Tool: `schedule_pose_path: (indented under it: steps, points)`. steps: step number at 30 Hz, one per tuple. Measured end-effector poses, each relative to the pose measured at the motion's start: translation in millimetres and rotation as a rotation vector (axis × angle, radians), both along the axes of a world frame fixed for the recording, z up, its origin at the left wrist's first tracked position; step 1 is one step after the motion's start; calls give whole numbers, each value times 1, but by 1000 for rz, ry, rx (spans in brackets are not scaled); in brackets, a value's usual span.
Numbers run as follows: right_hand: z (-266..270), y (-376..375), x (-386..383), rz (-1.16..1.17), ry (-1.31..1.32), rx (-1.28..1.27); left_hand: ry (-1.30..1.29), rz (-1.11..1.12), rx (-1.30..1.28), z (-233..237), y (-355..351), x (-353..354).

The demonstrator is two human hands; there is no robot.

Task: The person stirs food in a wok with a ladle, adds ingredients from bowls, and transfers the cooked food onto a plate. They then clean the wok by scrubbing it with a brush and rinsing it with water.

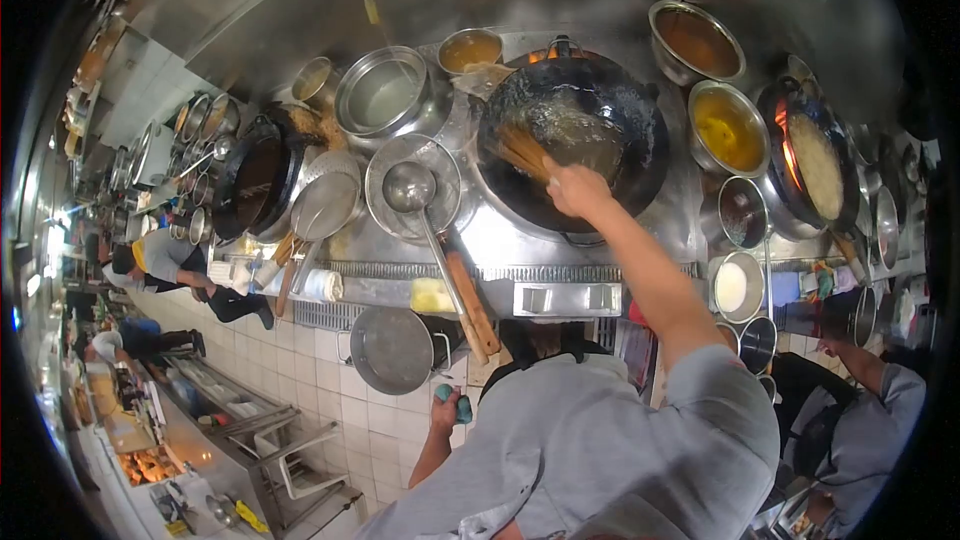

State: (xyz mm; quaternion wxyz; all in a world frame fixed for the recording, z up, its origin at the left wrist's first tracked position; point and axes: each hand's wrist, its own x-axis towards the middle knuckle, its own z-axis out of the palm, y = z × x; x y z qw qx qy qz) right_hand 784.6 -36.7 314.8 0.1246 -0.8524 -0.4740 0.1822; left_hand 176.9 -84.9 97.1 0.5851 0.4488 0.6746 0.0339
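Note:
My right hand (577, 190) is closed around a bamboo wok brush (522, 150). The brush's bristles reach into a large black wok (640, 155) on the stove, where water swirls and shines. Down at my left side, my left hand (441, 416) grips a folded teal cloth (456, 405). Left of the wok, a ladle (409, 188) rests in a round wire strainer (380, 175), its wooden handle pointing toward me. A second strainer (326, 206) lies farther left.
Flames show behind my wok and under another wok (815, 165) at right. Metal bowls of yellow oil (728, 130) and brown liquid (697, 40) stand between them. A steel pot (392, 350) is below the counter edge. A co-worker (860, 440) stands at right; other people are at left.

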Motion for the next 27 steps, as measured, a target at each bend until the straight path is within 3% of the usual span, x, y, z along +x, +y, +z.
schedule_pose_path:
  steps: [3, 7, 10, 13, 17, 19, 23, 27]
  points:
    - [35, -71, 1, 155, 38, -66, -33, 15, -28, -8, -5, -11]
    - [76, -124, 35, 113, -214, -497, 7, 35, -27, 1, -8, -7]
    - [87, -97, 78, -9, -379, -446, 20, 29, -4, 27, -4, 12]
    - [30, -18, 111, -197, -316, -181, -49, 53, 45, 28, 0, 18]
    - [-18, 56, 77, -210, -192, -152, -111, 54, 88, 12, 8, 11]
    - [22, 31, 33, -164, -63, -145, -112, 68, 81, 5, 12, 10]
    - [31, -38, 6, -47, 96, -299, -87, 171, -9, -5, 5, 7]
    - [59, -86, 46, -78, -33, -438, -155, 225, 21, -5, -3, 8]
